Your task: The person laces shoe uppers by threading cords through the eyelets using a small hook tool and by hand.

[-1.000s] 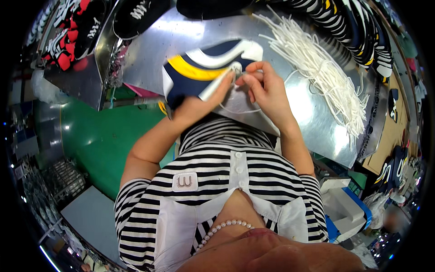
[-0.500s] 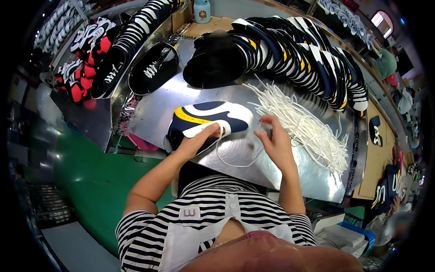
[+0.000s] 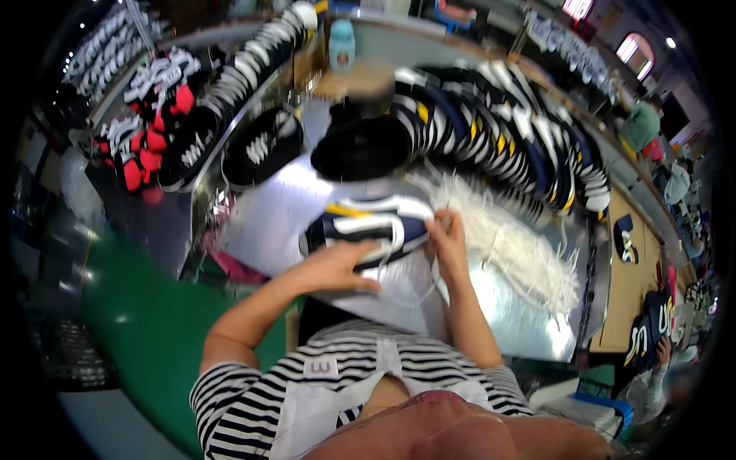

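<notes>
The left hand (image 3: 336, 268) is spread, its fingers along the near side of the upper (image 3: 376, 205) and its thumb held apart from them, nearer the body; it has no firm grip that I can make out. The right hand (image 3: 449, 230) has thumb and fingertips drawn close together at the upper's right end. It is too blurred from here to tell whether they pinch the upper, the lace (image 3: 382, 270) or nothing.

The upper, navy, white and yellow, lies on its side across the middle of the table (image 3: 264, 218), towards the near edge. The lace hangs slack from it on the near side, so I'd call this piece only partly done: the lace is on it, but a loose length is left. How many holes it has passed through, I can't see.

Towards the table's right edge lies the bundle (image 3: 502, 238) of white laces, a good many of them left. Along the far edge curves a long row (image 3: 491, 130) of similar uppers; I can't tell which, if any, are laced. Near the far left corner, a black shoe (image 3: 263, 147) has white lacing across its front, so that one looks further along.
</notes>
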Tool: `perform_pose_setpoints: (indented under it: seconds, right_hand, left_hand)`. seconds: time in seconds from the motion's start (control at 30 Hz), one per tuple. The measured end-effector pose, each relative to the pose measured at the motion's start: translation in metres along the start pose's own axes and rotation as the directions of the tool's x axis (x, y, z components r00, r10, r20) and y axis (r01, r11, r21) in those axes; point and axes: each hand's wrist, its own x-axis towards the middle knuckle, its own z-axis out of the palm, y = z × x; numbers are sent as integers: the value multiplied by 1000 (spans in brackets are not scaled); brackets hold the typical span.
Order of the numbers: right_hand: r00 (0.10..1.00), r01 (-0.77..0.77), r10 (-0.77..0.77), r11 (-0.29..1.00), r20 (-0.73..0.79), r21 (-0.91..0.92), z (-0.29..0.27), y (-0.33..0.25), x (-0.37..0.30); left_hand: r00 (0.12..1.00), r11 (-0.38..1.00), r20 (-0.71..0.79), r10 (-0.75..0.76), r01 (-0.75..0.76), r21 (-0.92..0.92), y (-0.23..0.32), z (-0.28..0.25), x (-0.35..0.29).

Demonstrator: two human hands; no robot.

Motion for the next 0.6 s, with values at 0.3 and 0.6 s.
perform_pose_setpoints:
  seconds: [0.3,0.6]
  right_hand:
    - [979,-85,139,943,151,-321,27,-3,-36]
    - [973,-47,78,988,217,-148,36,0,-51]
  left_hand:
    - [898,954,-411,157,-31,298,3,25,10]
    - [870,962,-473,138,-4,274,26,28,5]
